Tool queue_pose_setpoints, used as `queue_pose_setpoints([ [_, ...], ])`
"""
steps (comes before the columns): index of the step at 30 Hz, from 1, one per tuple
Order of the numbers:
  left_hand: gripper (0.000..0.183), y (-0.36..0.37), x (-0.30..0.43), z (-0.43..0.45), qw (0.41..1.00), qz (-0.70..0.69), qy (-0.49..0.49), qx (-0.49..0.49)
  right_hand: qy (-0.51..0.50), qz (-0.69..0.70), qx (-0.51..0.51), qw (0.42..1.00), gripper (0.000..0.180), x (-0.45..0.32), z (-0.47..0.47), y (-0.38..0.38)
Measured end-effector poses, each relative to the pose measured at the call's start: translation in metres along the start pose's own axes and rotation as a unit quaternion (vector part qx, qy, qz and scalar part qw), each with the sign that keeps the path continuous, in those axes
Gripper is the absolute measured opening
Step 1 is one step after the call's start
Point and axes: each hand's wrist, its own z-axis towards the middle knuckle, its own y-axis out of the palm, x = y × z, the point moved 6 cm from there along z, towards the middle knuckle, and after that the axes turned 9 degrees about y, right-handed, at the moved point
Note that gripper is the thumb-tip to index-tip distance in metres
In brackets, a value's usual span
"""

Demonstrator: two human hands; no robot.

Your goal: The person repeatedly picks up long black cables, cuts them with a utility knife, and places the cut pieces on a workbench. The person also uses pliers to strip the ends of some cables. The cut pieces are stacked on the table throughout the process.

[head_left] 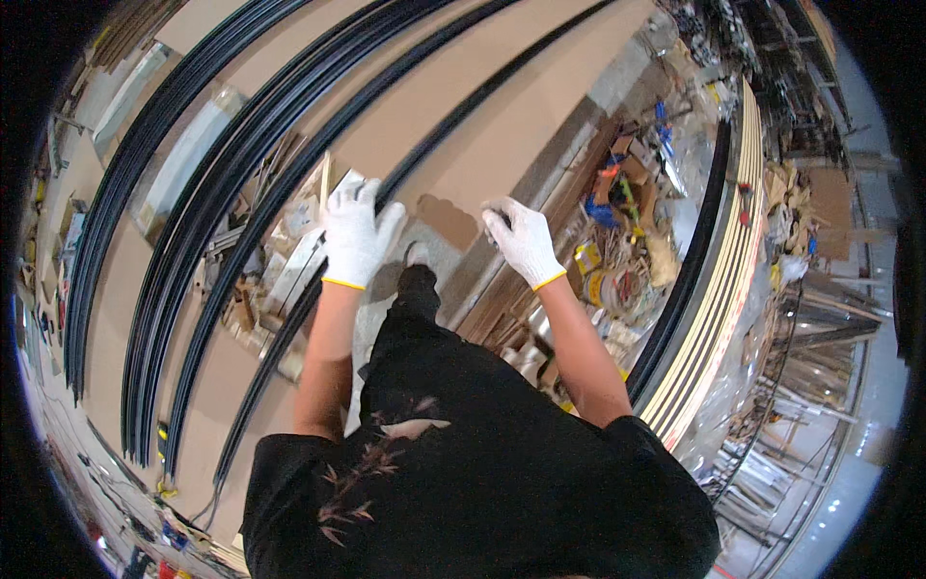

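My left hand (358, 230) wears a white knit glove with a yellow cuff. It lies over the nearest black long strip or strips (448, 129), thumb spread away from the fingers; its palm side is hidden. My right hand (519, 242), gloved the same way, is held to the right of that strip with its fingers curled. A small dark spot shows at its fingers, and I cannot tell whether it holds anything. Brown board panels (405, 137) lie beneath the strips. Farther left run several more bundles of black strips (217, 188), bent by the lens.
Right of the panels, a floor area holds scattered scraps, a tape roll (611, 289) and cardboard pieces (636, 170). Beyond it lie pale long strips (723, 311) beside another black bundle (684, 282). A yellow-and-black tool (162, 440) sits by the strip ends at lower left.
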Motion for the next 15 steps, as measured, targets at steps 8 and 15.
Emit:
queue_pose_setpoints([
  [8, 0.058, 0.088, 0.058, 0.163, 0.997, -0.029, -0.061, -0.031, -0.270, -0.209, -0.053, 0.938, 0.019, -0.051, 0.214, -0.073],
  [15, 0.054, 0.135, 0.077, 0.199, 0.980, 0.023, -0.193, -0.036, -0.449, -0.348, -0.331, 0.754, 0.016, -0.061, 0.363, -0.026],
])
